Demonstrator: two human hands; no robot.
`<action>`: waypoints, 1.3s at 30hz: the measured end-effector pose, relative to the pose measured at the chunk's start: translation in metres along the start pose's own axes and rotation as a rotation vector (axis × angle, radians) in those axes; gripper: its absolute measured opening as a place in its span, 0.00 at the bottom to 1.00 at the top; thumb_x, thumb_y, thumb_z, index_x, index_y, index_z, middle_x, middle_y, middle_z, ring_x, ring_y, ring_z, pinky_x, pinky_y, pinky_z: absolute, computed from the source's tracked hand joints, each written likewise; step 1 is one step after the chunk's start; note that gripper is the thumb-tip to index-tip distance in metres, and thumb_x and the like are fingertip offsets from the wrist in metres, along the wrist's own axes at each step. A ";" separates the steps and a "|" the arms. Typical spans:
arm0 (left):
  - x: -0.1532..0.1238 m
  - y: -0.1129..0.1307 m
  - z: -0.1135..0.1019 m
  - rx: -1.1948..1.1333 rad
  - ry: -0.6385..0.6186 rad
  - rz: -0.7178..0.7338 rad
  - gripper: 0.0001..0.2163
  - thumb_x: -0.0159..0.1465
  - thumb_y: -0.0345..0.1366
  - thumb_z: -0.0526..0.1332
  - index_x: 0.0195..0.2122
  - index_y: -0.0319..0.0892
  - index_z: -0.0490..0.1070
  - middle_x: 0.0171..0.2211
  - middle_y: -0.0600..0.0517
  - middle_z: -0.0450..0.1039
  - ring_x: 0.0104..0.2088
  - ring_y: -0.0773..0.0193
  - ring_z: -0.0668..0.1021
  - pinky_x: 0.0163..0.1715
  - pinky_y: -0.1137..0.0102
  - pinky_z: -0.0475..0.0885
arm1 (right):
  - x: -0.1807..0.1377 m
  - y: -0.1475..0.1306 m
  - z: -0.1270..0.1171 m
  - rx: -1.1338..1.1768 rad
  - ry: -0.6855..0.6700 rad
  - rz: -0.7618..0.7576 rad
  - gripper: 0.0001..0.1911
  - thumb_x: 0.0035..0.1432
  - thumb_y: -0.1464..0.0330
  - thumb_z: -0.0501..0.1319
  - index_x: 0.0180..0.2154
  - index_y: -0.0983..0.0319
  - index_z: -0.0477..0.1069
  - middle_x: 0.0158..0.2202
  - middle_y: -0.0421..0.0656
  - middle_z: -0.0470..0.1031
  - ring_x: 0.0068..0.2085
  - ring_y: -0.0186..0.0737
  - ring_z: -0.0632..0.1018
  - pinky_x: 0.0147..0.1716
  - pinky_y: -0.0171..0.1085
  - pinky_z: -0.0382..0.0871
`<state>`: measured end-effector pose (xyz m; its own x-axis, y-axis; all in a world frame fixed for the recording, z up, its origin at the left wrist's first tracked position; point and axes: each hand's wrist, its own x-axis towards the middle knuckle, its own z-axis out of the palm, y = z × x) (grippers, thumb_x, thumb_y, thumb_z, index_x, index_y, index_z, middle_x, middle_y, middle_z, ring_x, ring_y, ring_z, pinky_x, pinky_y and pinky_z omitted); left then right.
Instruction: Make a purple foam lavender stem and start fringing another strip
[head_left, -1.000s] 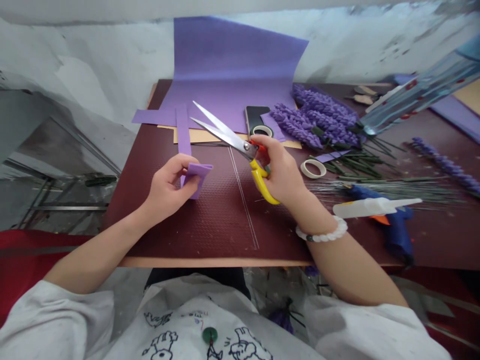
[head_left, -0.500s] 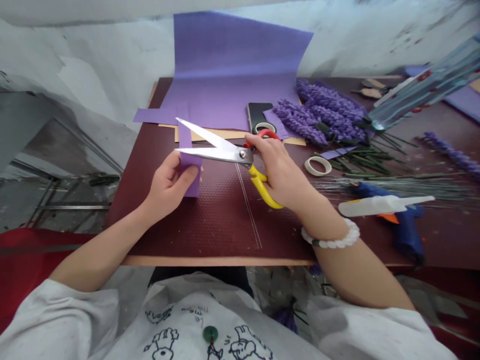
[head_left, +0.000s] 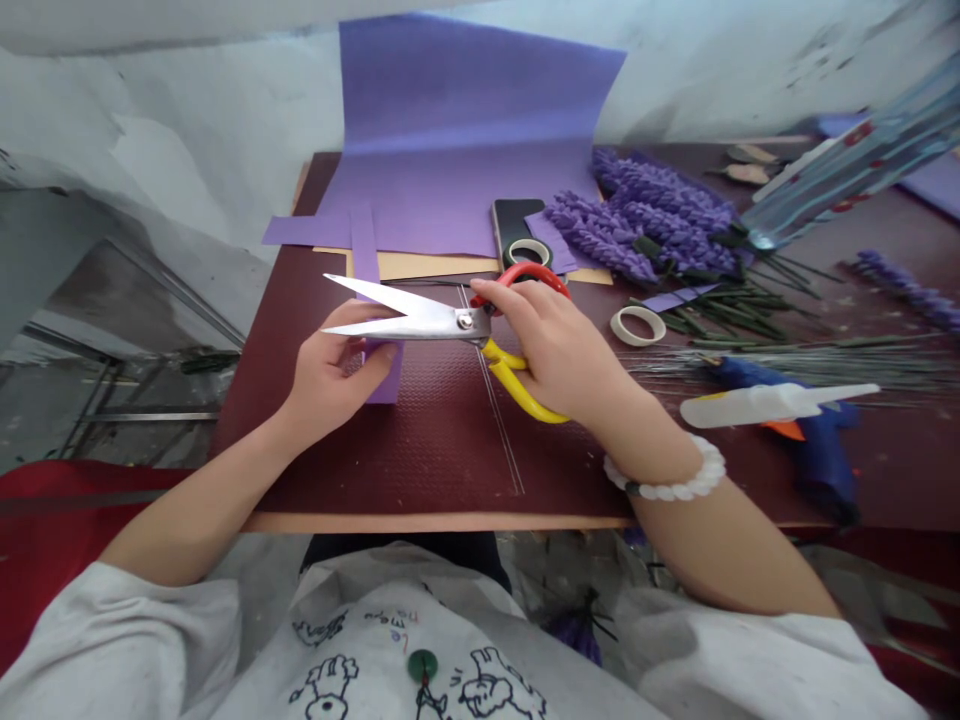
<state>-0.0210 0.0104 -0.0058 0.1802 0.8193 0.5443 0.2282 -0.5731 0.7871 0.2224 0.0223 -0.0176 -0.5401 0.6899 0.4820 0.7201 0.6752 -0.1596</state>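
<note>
My left hand (head_left: 339,362) pinches a strip of purple paper (head_left: 385,388) between thumb and fingers, above the brown table. In my right hand (head_left: 559,345) is a pair of scissors (head_left: 435,318) with one red and one yellow handle. Their blades are parted and point left, crossing over the strip and the fingers of my left hand. Part of the strip is hidden behind the blades. Behind the strip, another narrow purple paper strip (head_left: 364,245) lies at the near edge of a large purple sheet (head_left: 457,200).
To the right lie purple lavender-like flowers (head_left: 652,220), green stems (head_left: 739,322), a tape roll (head_left: 637,326), thin wires (head_left: 817,368), a white glue bottle (head_left: 750,407) and a blue glue gun (head_left: 821,460). A phone (head_left: 517,222) rests on the sheet. A clear bottle (head_left: 840,180) leans at the back right.
The scissors have moved left and a little down, and their blades have come closer together. My left hand still holds the strip in nearly the same place.
</note>
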 end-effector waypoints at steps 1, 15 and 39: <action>0.000 0.001 0.000 -0.021 0.000 -0.008 0.08 0.56 0.36 0.66 0.37 0.40 0.75 0.36 0.49 0.76 0.38 0.64 0.78 0.37 0.71 0.75 | 0.000 0.000 0.000 -0.005 -0.001 0.000 0.30 0.61 0.59 0.51 0.62 0.64 0.53 0.46 0.53 0.67 0.46 0.53 0.69 0.45 0.50 0.65; -0.002 -0.010 -0.006 -0.013 0.128 -0.118 0.08 0.54 0.38 0.69 0.35 0.45 0.78 0.32 0.54 0.79 0.33 0.67 0.79 0.33 0.73 0.75 | 0.000 -0.001 -0.002 -0.036 -0.004 -0.021 0.29 0.61 0.60 0.51 0.60 0.64 0.55 0.45 0.53 0.68 0.45 0.53 0.70 0.43 0.49 0.66; 0.004 -0.003 -0.005 0.048 0.092 -0.216 0.07 0.49 0.34 0.70 0.30 0.42 0.78 0.27 0.54 0.78 0.31 0.63 0.79 0.31 0.71 0.75 | -0.001 -0.004 0.002 -0.017 -0.078 -0.004 0.28 0.61 0.60 0.51 0.60 0.62 0.59 0.44 0.52 0.69 0.42 0.50 0.71 0.41 0.46 0.67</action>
<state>-0.0262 0.0156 -0.0048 0.0346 0.9199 0.3907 0.2979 -0.3827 0.8746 0.2192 0.0201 -0.0192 -0.5748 0.7056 0.4143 0.7245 0.6742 -0.1432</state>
